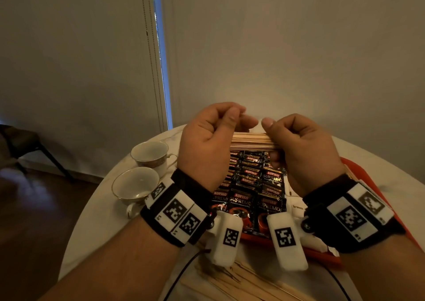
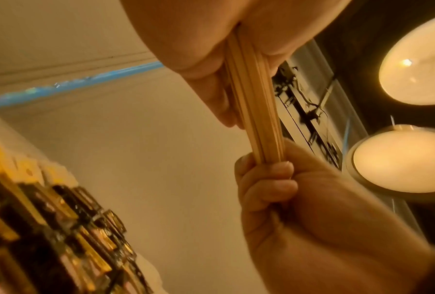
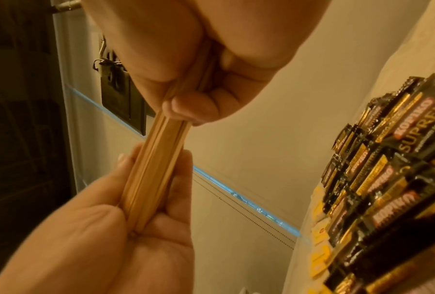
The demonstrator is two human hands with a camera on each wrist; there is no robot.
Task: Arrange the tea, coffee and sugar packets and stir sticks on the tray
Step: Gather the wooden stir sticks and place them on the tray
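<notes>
Head view: round white table against a pale wall, window blind with a blue strip of daylight behind. Red tray on the table, filled with rows of black Kopiko coffee packets. Two empty teacups stand left of the tray. My left hand and right hand each clamp one end of a stir stick bundle, held level above the tray. Loose sticks lie near me.

Left wrist view: bundle gripped at both ends; ceiling lamps beyond.

Right wrist view: my fingers curl round the bundle; coffee packets at right.
</notes>
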